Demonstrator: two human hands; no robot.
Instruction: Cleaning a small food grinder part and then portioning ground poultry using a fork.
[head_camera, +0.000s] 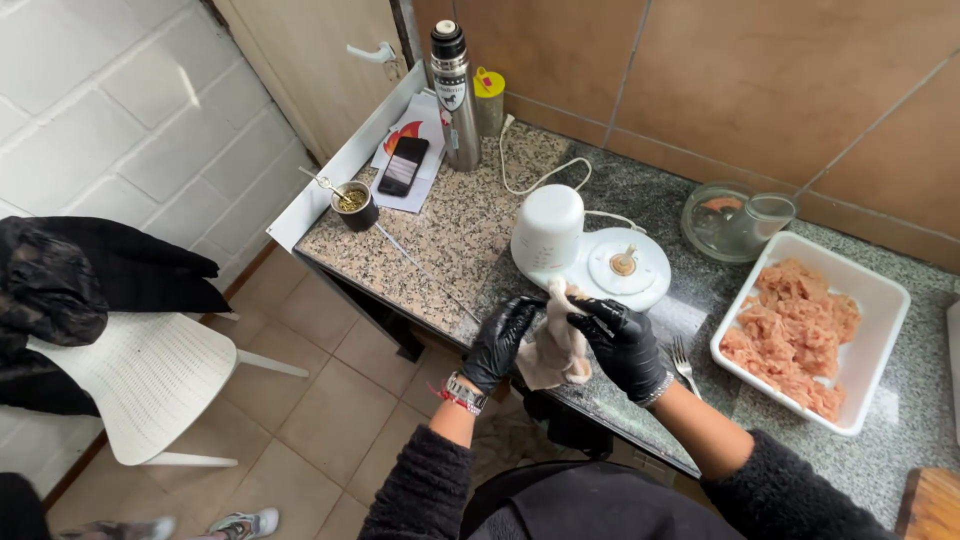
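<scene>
Gloved hands (565, 340) around a pale cloth (556, 350) beside white food processor base (590, 255)

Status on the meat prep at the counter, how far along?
Done: white tray holds a heap of ground meat. The food processor base stands without its bowl; the glass bowl sits behind it. In hand: left hand and right hand, both in black gloves, grip a pale piece of raw meat. Left: that piece isn't processed yet.

A home kitchen: granite counter (450, 230), tiled wall (700, 80); food processor base (590, 255), tray of raw meat (800, 330).
</scene>
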